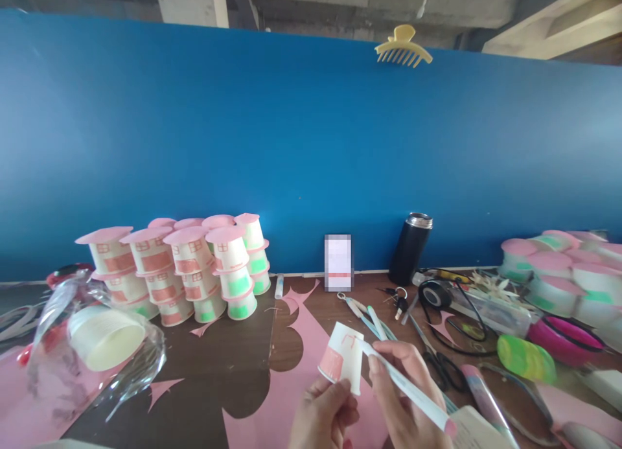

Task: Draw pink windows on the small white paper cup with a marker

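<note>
In the head view, low and right of centre, my left hand [326, 410] is closed around the lower part of a white paper cup [350, 365], which is tilted. The cup bears a filled pinkish-red patch and a few red lines beside it. My right hand [405, 387] grips a white marker [413, 391] with a pink end, its tip at the cup's side near the red lines. Beneath both hands lies a sheet of pink paper [301, 397] with rounded cut-outs along its edge.
Stacked paper cups with pink paper discs [189, 267] stand at left, near cups in a clear plastic bag [107, 339]. Dark scissors [444, 368], a black flask [411, 248], keys [401, 303] and a black cable lie right. More cups [558, 274] stand far right, before a blue partition [301, 131].
</note>
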The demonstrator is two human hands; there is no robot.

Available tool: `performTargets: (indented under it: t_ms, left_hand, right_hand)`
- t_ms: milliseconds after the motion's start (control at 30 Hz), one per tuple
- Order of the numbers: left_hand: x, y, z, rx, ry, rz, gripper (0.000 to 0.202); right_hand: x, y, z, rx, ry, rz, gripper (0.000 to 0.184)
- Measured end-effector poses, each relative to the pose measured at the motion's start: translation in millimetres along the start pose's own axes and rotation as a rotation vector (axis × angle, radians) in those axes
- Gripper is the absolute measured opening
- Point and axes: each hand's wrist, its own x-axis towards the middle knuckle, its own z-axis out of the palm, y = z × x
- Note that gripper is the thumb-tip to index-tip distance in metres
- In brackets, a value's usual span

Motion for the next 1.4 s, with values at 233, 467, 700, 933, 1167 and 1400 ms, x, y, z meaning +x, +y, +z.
performTargets:
  t_ms: [233,467,700,933,1167,1400]
  left_hand:
    - [2,-1,-1.7,0.002,-0.017,-0.008,0.037]
    - [0,-1,-1.6,0.102,-0.008,-0.004,0.041]
    - [-4,1,3.0,0.166,-0.003,0.027,0.048]
    - [-1,-2,0.0,0.193,-0.053,0.055,0.051]
    - [-3,0,2.6,0.180,-0.040,0.065,0.051]
    - [-3,-1,3.4,0.134,-0.043,0.073,0.049]
  right_hand:
    - [2,8,5,0.061,-0.050,-0.101,0.008]
    - [3,9,5,0.034,-0.033,-0.162,0.005]
    - [1,5,5,0.019,-0.048,-0.175,0.006]
    - [2,8,5,-0.024,-0.063,-0.193,0.006]
    - [3,8,7,-0.067,-0.046,-0.233,0.007]
    - [2,8,7,-0.065,-0.049,-0.218,0.008]
